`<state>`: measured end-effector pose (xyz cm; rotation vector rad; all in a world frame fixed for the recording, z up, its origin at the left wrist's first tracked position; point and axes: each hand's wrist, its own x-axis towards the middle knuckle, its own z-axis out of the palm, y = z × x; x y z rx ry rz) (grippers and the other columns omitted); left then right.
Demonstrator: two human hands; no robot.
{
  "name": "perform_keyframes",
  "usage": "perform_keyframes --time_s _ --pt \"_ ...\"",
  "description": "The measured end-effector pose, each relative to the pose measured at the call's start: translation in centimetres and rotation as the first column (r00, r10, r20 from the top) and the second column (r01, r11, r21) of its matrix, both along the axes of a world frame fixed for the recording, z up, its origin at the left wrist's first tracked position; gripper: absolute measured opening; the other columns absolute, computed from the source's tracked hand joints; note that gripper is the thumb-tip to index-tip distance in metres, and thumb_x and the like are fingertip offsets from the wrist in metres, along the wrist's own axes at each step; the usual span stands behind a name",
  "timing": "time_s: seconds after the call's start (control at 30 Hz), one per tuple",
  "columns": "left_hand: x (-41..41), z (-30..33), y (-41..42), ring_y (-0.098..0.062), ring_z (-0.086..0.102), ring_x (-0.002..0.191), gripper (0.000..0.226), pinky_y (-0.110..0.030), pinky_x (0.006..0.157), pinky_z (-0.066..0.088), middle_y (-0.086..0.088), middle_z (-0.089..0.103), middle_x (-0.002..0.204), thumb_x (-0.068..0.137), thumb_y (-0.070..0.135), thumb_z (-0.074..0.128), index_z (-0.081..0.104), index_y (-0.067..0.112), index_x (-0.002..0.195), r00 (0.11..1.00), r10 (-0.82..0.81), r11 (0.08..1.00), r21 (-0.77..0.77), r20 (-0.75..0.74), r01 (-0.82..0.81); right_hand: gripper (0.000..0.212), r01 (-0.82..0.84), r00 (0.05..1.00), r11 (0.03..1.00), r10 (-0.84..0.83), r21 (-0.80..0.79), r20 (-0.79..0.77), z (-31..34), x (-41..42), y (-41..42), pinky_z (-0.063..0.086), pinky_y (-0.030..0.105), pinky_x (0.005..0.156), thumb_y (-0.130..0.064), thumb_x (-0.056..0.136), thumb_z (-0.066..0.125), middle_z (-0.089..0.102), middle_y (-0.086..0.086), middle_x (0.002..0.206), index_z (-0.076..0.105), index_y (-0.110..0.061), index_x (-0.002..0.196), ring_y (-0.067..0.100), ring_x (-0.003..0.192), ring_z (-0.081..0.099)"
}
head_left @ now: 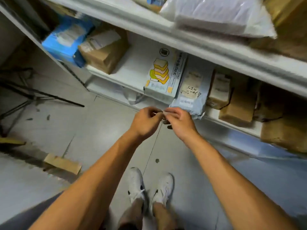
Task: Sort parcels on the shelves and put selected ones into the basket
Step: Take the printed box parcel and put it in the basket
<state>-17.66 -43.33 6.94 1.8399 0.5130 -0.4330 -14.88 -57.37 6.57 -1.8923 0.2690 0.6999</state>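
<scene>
Both hands (163, 120) pinch a small scrap (163, 112) before the grey mailer (191, 90), beside the bread-printed box (162, 75).

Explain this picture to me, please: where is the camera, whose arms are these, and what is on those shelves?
There is no machine here. The camera sits on a person's head and looks down, so you see their own bare arms and white shoes. The left hand and the right hand meet in front of the shelf, their fingers pinching a small pale scrap; it is too small to say what it is. On the middle shelf lie parcels: a blue box, a brown carton, a white box with a bread drawing, a grey mailer bag and more brown boxes. No basket shows.
</scene>
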Motion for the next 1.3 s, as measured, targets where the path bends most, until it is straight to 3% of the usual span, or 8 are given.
perform_keyframes --time_s 0.23,0.33,0.47,0.8,0.93,1.07,1.2,1.3 --pt "9.6 -12.7 1.3 -0.022 0.056 0.116 0.061 -0.043 0.102 0.052 -0.003 0.052 0.128 0.087 0.054 0.065 0.049 0.013 0.129 0.925 0.333 0.940 0.014 0.183 -0.341 0.050 0.318 0.887 0.946 -0.276 -0.056 0.370 -9.5 8.5 1.1 0.044 0.004 0.058 -0.014 0.096 0.064 0.059 -0.001 0.121 0.049 -0.015 0.144 0.002 0.086 0.060" --pt "11.7 -13.9 0.9 -0.027 0.051 0.117 0.085 -0.049 0.100 0.051 -0.006 0.044 0.131 0.074 0.064 0.074 0.032 0.019 0.133 0.834 0.547 0.831 -0.172 0.073 -0.529 0.031 0.275 0.877 0.948 -0.179 -0.161 0.447 -10.3 10.9 1.5 0.055 0.019 0.074 -0.025 0.093 0.065 0.073 -0.009 0.108 0.068 -0.017 0.123 0.007 0.086 0.066" --pt "12.1 -14.7 0.5 -0.043 0.060 0.117 0.090 -0.063 0.077 0.057 -0.010 0.051 0.143 0.068 0.052 0.081 0.031 0.044 0.142 0.792 0.565 0.527 -0.637 -0.232 -0.563 0.018 0.197 0.881 0.973 -0.121 -0.121 0.457 -10.1 10.9 2.3 0.053 0.026 0.064 -0.028 0.092 0.068 0.076 -0.009 0.081 0.075 -0.012 0.089 0.004 0.073 0.068" --pt "6.2 -13.9 5.2 -0.038 0.059 0.108 0.092 -0.049 0.083 0.060 -0.014 0.049 0.139 0.081 0.075 0.052 0.041 0.020 0.152 0.843 0.035 -0.232 -0.825 -0.536 -0.515 0.042 0.280 0.810 0.919 -0.382 0.279 0.445 -8.0 6.6 3.2 0.051 0.039 0.085 -0.053 0.083 0.060 0.065 -0.001 0.105 0.064 -0.027 0.116 0.029 0.097 0.061" --pt "5.2 -13.8 5.4 -0.034 0.066 0.094 0.082 -0.043 0.075 0.058 -0.013 0.059 0.126 0.081 0.076 0.049 0.049 0.020 0.141 0.823 0.148 -0.093 -0.836 -0.548 -0.540 0.074 0.170 0.905 0.935 -0.273 0.311 0.326 -7.8 6.5 4.4 0.052 0.017 0.080 -0.058 0.080 0.068 0.062 -0.002 0.121 0.047 -0.025 0.142 0.008 0.102 0.064" --pt "3.4 -13.9 6.2 -0.034 0.069 0.105 0.079 -0.051 0.092 0.054 -0.011 0.063 0.131 0.067 0.045 0.069 0.046 0.023 0.139 0.843 0.501 0.436 -0.785 -0.194 -0.440 0.105 0.212 0.973 0.901 -0.232 0.378 0.007 -8.5 6.6 5.2 0.052 0.018 0.095 -0.064 0.068 0.079 0.054 -0.008 0.147 0.031 -0.031 0.156 0.002 0.121 0.060" --pt "0.2 -11.9 6.8 -0.027 0.050 0.132 0.118 -0.049 0.096 0.055 -0.007 0.038 0.145 0.058 0.017 0.089 0.013 0.020 0.149 0.788 0.299 0.951 -0.234 0.538 -0.201 0.109 0.353 0.934 0.787 -0.267 0.506 -0.236 -8.6 5.7 5.4 0.049 0.046 0.107 -0.075 0.050 0.082 0.065 -0.001 0.135 0.050 -0.032 0.145 0.019 0.123 0.063" --pt "-1.0 -10.0 7.0 -0.035 0.044 0.132 0.109 -0.056 0.099 0.046 -0.017 0.035 0.144 0.063 0.029 0.091 0.022 0.004 0.145 0.613 -0.030 0.949 0.215 0.789 -0.231 0.099 0.523 0.849 0.634 -0.327 0.570 -0.415 -9.3 4.2 4.7 0.041 0.046 0.113 -0.079 0.047 0.082 0.069 0.001 0.127 0.064 -0.033 0.133 0.025 0.126 0.060"
